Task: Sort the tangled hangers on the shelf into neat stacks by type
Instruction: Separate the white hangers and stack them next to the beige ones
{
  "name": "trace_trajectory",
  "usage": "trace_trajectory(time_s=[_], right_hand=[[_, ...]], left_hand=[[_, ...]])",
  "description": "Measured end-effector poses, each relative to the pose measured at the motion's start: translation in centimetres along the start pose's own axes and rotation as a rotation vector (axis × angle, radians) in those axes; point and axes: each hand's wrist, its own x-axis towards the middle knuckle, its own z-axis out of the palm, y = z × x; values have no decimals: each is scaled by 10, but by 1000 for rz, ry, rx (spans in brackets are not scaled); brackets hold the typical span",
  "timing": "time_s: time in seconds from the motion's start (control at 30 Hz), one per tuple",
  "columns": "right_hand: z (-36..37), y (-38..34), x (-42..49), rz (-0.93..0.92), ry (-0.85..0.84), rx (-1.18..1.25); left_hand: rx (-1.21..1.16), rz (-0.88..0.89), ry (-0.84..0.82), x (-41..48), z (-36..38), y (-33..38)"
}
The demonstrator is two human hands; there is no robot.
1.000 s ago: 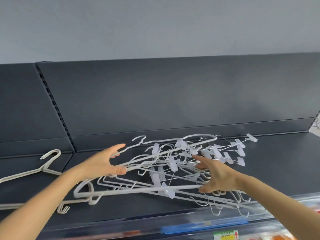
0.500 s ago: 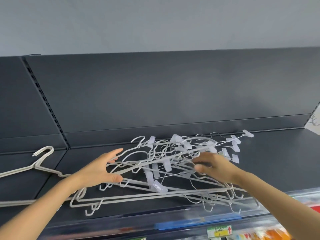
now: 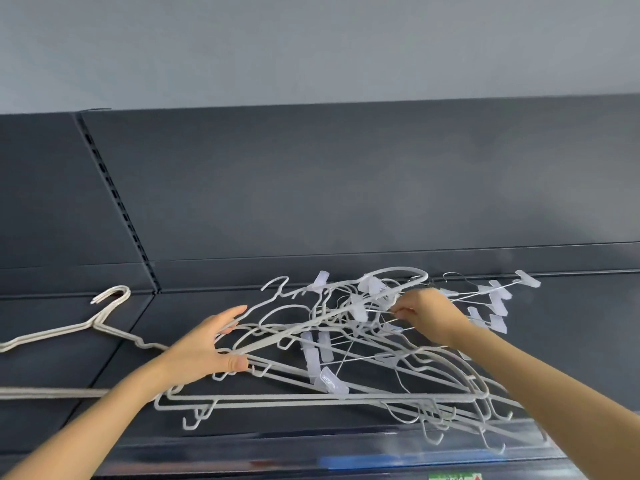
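Head view: switched from flat press to pinch with right hand [image 3: 429, 313], clamped on a wire [image 3: 381, 310] at 1 o'clock of tangle [image 3: 329, 344] on shelf [image 3: 571, 358]. Still bracing at 9 o'clock with left hand [image 3: 207, 348], fingers splayed (thumb pressed in). Probably teasing out one clip hanger.

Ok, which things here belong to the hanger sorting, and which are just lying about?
In the job: tangle of hangers; clip hanger, pinched by the right hand; left hand on the tangle; plain hangers stacked at left; shelf.
Just there: label strip on the shelf edge; back panel; wall.
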Motion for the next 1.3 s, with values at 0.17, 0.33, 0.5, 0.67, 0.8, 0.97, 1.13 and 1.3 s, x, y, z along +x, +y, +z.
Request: trace_trajectory(time_s=[0.17,0.33,0.5,0.67,0.8,0.97,1.13,1.3], right_hand=[[0,14,6,98,-110,-185],[3,25,5,176,-159,-360],[1,24,3,250,-132,-491],[1,32,4,228,-68,-148],[-15,35,-11,274,74,28],[-34,22,-41,282,24,165],[-24,-21,-58,122,-348,222],[-4,-49,-60,61,-521,87]], left_hand=[[56,-15,16,5,-1,0],[83,-9,15,5,-1,4],[92,-14,1,4,1,8],[283,16,-7,-3,11,16],[496,73,-65,-5,24,22],[672,40,-141,-2,38,25],[785,9,-213,5,44,26],[740,49,-170,9,45,27]])
